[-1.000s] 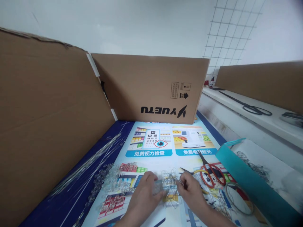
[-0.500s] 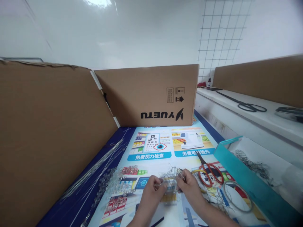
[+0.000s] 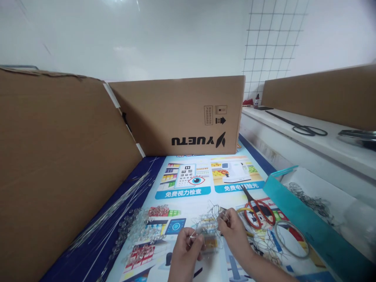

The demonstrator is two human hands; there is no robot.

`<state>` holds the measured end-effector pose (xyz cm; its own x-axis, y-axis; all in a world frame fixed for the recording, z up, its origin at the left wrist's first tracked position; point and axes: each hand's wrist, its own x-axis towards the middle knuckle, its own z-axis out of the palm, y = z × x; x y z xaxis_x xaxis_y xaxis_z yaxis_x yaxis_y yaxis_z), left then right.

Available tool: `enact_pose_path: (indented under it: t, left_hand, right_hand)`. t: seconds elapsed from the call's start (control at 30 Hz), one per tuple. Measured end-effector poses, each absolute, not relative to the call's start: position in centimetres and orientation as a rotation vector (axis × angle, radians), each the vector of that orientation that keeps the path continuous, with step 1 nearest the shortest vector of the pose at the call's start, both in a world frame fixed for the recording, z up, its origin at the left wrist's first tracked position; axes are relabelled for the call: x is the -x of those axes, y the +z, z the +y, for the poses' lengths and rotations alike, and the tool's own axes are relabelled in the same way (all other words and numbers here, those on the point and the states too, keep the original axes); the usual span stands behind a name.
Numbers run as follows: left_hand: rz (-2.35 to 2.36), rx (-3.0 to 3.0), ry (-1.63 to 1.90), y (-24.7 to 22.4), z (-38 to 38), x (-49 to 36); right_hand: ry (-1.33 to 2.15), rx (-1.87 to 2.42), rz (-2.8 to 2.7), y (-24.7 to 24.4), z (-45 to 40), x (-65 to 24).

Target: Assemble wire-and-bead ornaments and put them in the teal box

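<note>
- Brown cardboard panels (image 3: 152,113) are standing at ten and twelve o'clock from the hands, walling in the work.
- A poster-covered surface (image 3: 182,203) is spreading beneath everything.
- A teal box (image 3: 311,235) is sitting at three o'clock, holding a heap of dark wire bits (image 3: 311,200); something translucent, too blurred to identify, is filling its nearer end.
- Long metal strands (image 3: 114,209) are lying between nine and ten o'clock.
- Red-handled scissors (image 3: 252,201) are resting between two and three o'clock, apart from both hands.
- The left hand (image 3: 186,250) is pinching a thin wire piece; the right hand (image 3: 233,231), at one o'clock from it, is gripping wire between its fingertips.
- What looks like a clear tray (image 3: 210,243) is lying between the hands; its contents are hard to tell.
- Tangled wires (image 3: 210,221) are bunching at the tray's twelve o'clock. The step in hand appears to be separating them, the next move calling for a steady, light pinch.
- Clear beads (image 3: 141,225) are scattering at nine o'clock.
</note>
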<state>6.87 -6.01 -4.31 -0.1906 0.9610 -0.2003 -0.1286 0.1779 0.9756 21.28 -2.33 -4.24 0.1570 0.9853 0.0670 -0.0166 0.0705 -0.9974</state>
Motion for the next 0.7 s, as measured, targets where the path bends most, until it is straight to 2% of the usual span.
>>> enact_pose_path:
  t: [0.43,0.7]
  left_hand:
    - [1.388,-0.82,1.358,-3.2,-6.9,-6.3]
    - [1.368,-0.869,1.36,-4.0,-6.9,-6.3]
  right_hand:
    - [1.205,1.227,-1.133,-3.5,-2.0,-21.6]
    - [1.148,1.282,-1.254,-2.8,-1.8,-22.1]
